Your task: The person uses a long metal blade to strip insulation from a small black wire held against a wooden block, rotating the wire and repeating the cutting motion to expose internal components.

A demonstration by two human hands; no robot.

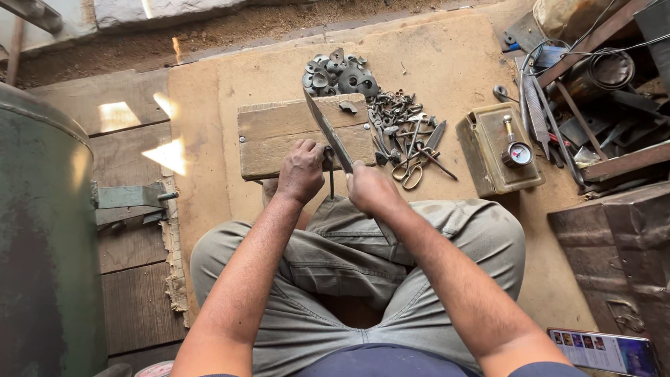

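Starting at the left, a large green drum point(42, 230) is seen beside dark floor planks. Nearer the middle, a wooden block point(279, 139) is laid on a board, and the left hand point(301, 171) is closed at its near edge around a thin dark rod point(331, 174) that hangs downward. Just to its right, the right hand point(370, 187) is wrapped shut on the handle end of a long knife blade point(328, 129). The blade's long axis is run up and to the left from that grip, across the block, its tip pointing away from the person. Further right, a heap of washers point(338, 73), scissors point(408, 171) and a box with a gauge point(499, 150) are found.
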